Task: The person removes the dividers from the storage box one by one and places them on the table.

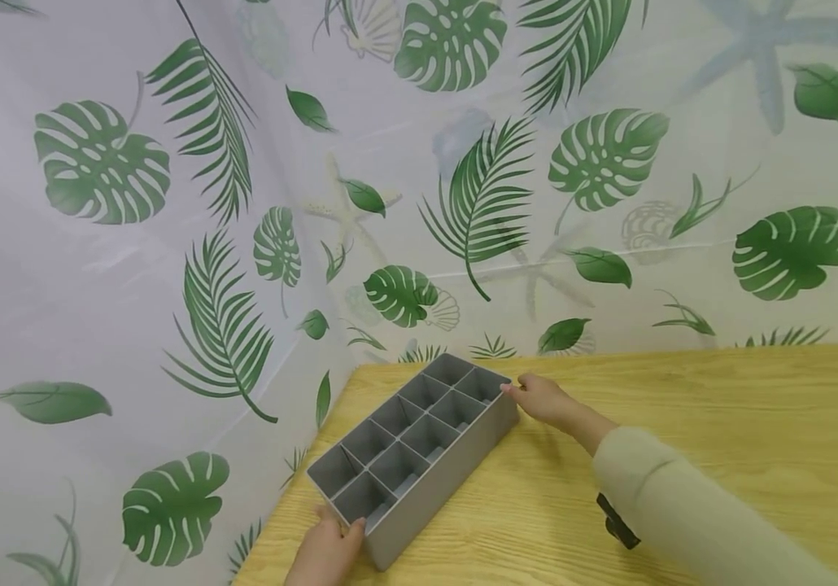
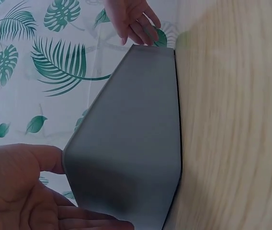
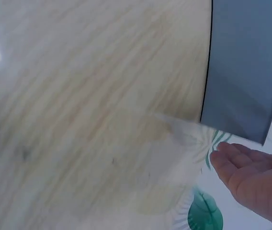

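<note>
Grey divided box (image 1: 443,478) sits on surface (image 1: 719,423), beside leaf-print sheeting (image 1: 111,285). Left hand (image 1: 326,550) at near end, right hand (image 1: 549,402) at far end; both grips spread, fingers extended, thumbs at rim. Opposed placement presumably steadies box lengthwise.

In the head view, the compartment box (image 1: 448,478) at six o'clock looks like smooth, matt plastic. The table (image 1: 712,399) under it shows smooth wood grain. The sheet (image 1: 390,155) at twelve o'clock seems thin, slightly glossy; the sleeve (image 1: 690,496) at four o'clock is matt cloth.
</note>
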Tool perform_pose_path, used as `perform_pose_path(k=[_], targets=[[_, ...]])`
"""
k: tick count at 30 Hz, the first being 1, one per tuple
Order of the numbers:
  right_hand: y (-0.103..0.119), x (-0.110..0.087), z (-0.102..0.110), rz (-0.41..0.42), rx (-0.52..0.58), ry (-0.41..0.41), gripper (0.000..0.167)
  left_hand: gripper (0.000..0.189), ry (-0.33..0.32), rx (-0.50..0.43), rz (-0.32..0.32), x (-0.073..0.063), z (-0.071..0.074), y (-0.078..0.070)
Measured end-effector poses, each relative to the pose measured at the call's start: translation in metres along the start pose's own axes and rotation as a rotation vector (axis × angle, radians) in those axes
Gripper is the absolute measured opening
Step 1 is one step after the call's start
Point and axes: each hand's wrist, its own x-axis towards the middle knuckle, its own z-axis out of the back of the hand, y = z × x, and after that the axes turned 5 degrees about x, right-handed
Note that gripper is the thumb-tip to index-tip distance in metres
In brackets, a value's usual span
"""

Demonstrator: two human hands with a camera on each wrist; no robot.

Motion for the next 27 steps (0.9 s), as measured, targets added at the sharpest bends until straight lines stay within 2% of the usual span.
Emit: perform_pose_path(k=[2, 5, 6, 11, 13, 18, 27], targets=[[0.001, 0.001, -0.006, -0.025, 0.047, -0.031, 0.059, 0.055, -0.008, -0.015, -0.019, 0.001, 0.0, 0.0], [0.007, 0.003, -0.012, -0.055, 0.053, -0.1, 0.051, 0.034, 0.001, -0.028, -0.048, 0.002, 0.0, 0.0], [0.009, 0.005, -0.013, -0.067, 0.05, -0.126, 0.049, 0.033, 0.01, -0.024, -0.049, 0.002, 0.001, 0.0], [0.017, 0.01, -0.012, -0.104, 0.014, -0.229, 0.034, 0.055, 0.059, 0.0, -0.033, 0.004, 0.008, -0.003], [0.018, 0.01, -0.009, -0.123, 0.012, -0.237, 0.032, 0.067, 0.074, -0.015, -0.034, 0.005, 0.008, -0.003], [0.015, 0.003, 0.006, -0.149, -0.013, -0.222, 0.031, 0.066, 0.103, -0.036, -0.058, 0.01, 0.002, -0.004], [0.006, 0.001, 0.018, -0.129, -0.051, -0.208, 0.032, 0.047, 0.202, -0.07, -0.148, 0.017, 0.004, 0.003]])
